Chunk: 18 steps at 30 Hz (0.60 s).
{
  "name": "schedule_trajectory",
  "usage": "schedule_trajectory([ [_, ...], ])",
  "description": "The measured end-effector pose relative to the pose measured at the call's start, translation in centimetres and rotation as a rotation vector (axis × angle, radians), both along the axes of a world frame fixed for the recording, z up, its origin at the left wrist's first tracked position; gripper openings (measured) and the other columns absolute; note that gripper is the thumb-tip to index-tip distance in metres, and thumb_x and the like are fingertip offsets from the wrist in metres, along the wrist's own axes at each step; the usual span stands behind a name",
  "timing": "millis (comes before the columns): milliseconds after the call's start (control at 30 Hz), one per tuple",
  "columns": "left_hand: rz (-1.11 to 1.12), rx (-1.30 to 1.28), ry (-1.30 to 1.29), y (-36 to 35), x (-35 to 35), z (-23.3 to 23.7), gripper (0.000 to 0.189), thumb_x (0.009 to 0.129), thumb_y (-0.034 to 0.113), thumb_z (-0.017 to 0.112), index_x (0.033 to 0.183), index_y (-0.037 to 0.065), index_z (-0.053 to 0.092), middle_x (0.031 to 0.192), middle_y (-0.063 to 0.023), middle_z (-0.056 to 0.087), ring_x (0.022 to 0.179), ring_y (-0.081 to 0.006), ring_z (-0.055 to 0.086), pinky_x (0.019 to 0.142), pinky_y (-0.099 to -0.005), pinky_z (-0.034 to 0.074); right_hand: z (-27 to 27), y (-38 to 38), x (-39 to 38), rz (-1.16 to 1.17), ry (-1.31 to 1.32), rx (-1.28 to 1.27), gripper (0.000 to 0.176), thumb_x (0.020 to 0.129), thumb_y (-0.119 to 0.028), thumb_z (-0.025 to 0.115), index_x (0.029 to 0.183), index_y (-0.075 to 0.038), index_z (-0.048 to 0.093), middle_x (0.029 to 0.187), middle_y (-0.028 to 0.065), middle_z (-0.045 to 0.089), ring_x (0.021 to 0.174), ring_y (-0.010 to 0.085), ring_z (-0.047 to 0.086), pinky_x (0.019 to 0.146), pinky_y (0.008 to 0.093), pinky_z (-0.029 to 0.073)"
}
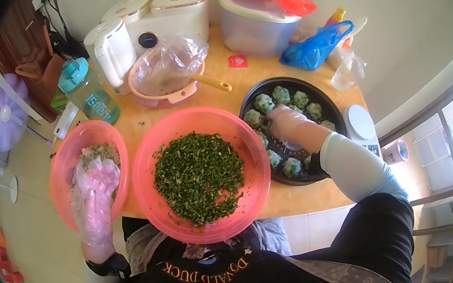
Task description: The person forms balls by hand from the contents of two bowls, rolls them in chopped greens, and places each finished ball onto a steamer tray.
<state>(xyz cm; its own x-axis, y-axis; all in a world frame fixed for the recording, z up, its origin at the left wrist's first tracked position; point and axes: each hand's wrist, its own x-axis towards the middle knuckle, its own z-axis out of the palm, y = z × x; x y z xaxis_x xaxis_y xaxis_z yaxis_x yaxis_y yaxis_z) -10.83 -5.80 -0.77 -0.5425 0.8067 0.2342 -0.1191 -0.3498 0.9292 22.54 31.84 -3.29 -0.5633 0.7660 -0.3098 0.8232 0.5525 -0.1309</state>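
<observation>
My left hand (pixel 97 184), in a clear plastic glove, is inside the smaller pink bowl (pixel 60 175). Its fingers are curled together against a pale, lumpy filling (pixel 99 150). My right hand (pixel 286 123), also gloved, reaches over a round black perforated pan (pixel 320 181). Its fingers are bent and pressed together, close beside a green-flecked ball (pixel 264 103); whatever they hold is hidden. Several more such balls (pixel 292 167) lie around the pan. Between my hands, a larger pink basin (pixel 143 187) contains finely chopped greens (pixel 198 175).
Behind the basin stands a colander (pixel 154 95) with a plastic bag and a yellow-handled tool (pixel 212 82). A teal bottle (pixel 90 92) and white appliances are at left. A lidded tub (pixel 255 28) and blue bag (pixel 316 48) stand at the back, a white scale (pixel 360 122) right of the pan.
</observation>
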Motion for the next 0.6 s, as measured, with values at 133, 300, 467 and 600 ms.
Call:
schedule_trajectory([
  [133, 0.032, -0.001, 0.059, 0.2, 0.9, 0.5, 0.061, 0.099, 0.036, 0.060, 0.143, -0.004, 0.044, 0.136, -0.0232, 0.056, 0.125, -0.0368, 0.056, 0.107, -0.0493, 0.044, 0.9, -0.5, 0.3, 0.105, 0.015, 0.038, 0.046, 0.089, -0.038, 0.066, 0.124, -0.008, 0.068, 0.123, 0.0217, 0.065, 0.116, 0.0380, 0.063, 0.100, 0.0462, 0.050],
  [300, -0.005, 0.032, 0.120, 0.5, 1.0, -0.4, 0.064, 0.103, 0.032, 0.054, 0.152, -0.002, 0.032, 0.139, -0.0228, 0.052, 0.127, -0.0392, 0.055, 0.109, -0.0515, 0.044, 0.9, -0.8, -0.1, 0.032, 0.042, 0.027, 0.048, 0.089, -0.040, 0.066, 0.124, -0.007, 0.068, 0.121, 0.0214, 0.066, 0.116, 0.0381, 0.063, 0.099, 0.0468, 0.050],
  [467, -0.013, 0.006, 0.143, 0.1, 1.0, 0.1, 0.054, 0.103, 0.030, 0.053, 0.143, -0.006, 0.044, 0.138, -0.0257, 0.054, 0.127, -0.0373, 0.056, 0.110, -0.0503, 0.044, 3.1, 4.4, 0.1, 0.187, -0.223, -0.020, 0.049, 0.092, -0.047, 0.055, 0.119, -0.008, 0.069, 0.124, 0.0217, 0.065, 0.112, 0.0365, 0.064, 0.094, 0.0479, 0.052],
  [600, 0.048, -0.024, 0.110, -0.5, -0.6, -1.2, 0.060, 0.102, 0.036, 0.056, 0.142, -0.005, 0.042, 0.137, -0.0239, 0.055, 0.127, -0.0373, 0.055, 0.109, -0.0495, 0.045, 8.5, 5.0, 2.2, -0.018, -0.006, 0.076, 0.039, 0.089, -0.038, 0.055, 0.105, -0.007, 0.073, 0.105, 0.0207, 0.070, 0.103, 0.0353, 0.068, 0.091, 0.0469, 0.053],
])
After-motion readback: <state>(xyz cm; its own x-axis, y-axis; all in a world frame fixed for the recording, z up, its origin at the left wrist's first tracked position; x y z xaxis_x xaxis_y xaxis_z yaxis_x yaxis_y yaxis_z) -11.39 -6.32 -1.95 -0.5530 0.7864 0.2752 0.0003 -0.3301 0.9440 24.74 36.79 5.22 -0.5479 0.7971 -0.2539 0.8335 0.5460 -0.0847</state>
